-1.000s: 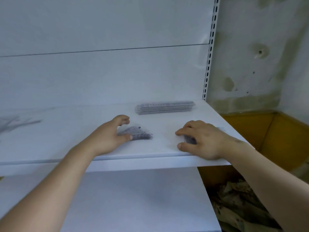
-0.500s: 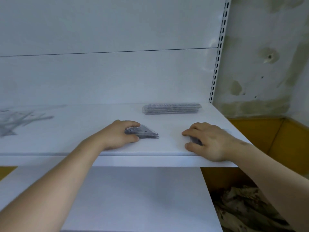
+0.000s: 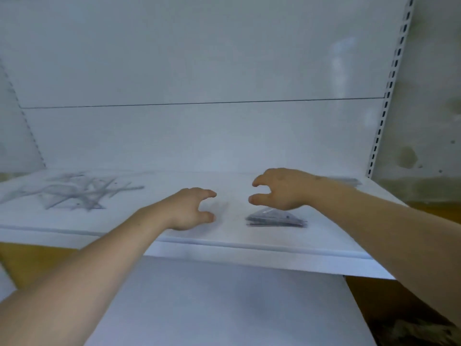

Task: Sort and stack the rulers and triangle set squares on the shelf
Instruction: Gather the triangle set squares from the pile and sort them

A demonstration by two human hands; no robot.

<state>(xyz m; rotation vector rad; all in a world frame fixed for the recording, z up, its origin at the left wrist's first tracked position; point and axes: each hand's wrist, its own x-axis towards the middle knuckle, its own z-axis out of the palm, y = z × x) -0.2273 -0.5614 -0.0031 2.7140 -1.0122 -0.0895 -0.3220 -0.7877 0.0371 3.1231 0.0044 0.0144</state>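
A small stack of clear triangle set squares lies near the front of the white shelf. My right hand hovers just above and behind that stack, fingers loosely curled, holding nothing. My left hand hovers a little to the stack's left, also empty with fingers relaxed. A loose jumble of clear rulers and set squares is spread over the shelf's left part. A stack of straight rulers lies at the back right, mostly hidden behind my right forearm.
The shelf's white back panel rises behind everything. A slotted upright bounds the shelf on the right, another on the left. A lower white shelf juts out beneath. A stained wall and yellow floor lie to the right.
Both hands have let go and lifted off the shelf. The triangle stack now lies under my right hand. My view has swung left, showing the jumble.
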